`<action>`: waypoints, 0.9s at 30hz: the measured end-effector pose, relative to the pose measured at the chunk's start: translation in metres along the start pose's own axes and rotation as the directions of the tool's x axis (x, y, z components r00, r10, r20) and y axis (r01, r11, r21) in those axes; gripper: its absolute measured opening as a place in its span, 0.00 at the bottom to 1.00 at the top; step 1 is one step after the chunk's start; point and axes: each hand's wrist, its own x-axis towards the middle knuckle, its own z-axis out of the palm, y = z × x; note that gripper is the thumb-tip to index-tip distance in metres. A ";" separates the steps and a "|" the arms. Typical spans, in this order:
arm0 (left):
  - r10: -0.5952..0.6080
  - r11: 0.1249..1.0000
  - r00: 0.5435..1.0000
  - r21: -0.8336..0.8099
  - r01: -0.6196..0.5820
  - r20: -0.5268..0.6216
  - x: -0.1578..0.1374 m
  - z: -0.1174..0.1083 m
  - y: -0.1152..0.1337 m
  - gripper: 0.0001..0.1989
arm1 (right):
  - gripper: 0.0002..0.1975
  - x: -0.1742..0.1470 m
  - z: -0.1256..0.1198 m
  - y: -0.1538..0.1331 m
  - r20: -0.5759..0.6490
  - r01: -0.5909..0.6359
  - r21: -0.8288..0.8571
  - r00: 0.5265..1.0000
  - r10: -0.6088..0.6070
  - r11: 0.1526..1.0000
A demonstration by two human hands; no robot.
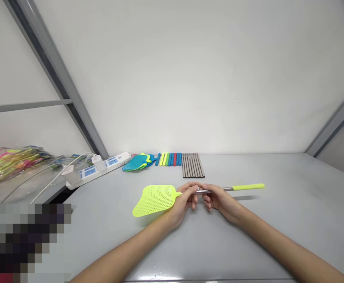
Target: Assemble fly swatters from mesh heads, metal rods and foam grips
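Observation:
A yellow-green fly swatter [157, 198] lies level across my two hands, just above the grey table. Its perforated head points left, and its yellow grip [248, 187] points right. My left hand [186, 198] is closed round the metal rod close to the head. Closer to the grip, my right hand [216, 196] pinches the same rod [201, 192] between thumb and fingers. Behind them stand things in rows: a stack of blue and yellow swatter heads [138, 162], several coloured grip sleeves [169, 159] and several metal tubes [193, 165].
A white power strip [113, 162] with plugged-in adapters and cables runs along the table's left edge. Past it lies a pile of bagged colourful items [15, 161]. A white wall [189, 78] rises behind the table [278, 220]. The lower left corner is pixelated.

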 end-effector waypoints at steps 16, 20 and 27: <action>0.013 0.999 1.000 0.052 -0.012 -0.021 0.000 0.002 0.004 0.17 | 0.09 0.002 0.004 -0.001 -0.175 0.128 0.077 0.978 -0.113 0.989; 0.026 0.997 0.999 0.068 -0.024 -0.028 0.000 0.003 0.004 0.17 | 0.10 0.002 0.004 -0.001 -0.184 0.126 0.080 0.977 -0.109 0.989; 0.047 0.995 0.999 0.092 -0.047 0.001 0.001 0.000 0.002 0.16 | 0.09 0.002 0.002 -0.001 -0.143 0.104 0.091 0.986 -0.090 0.990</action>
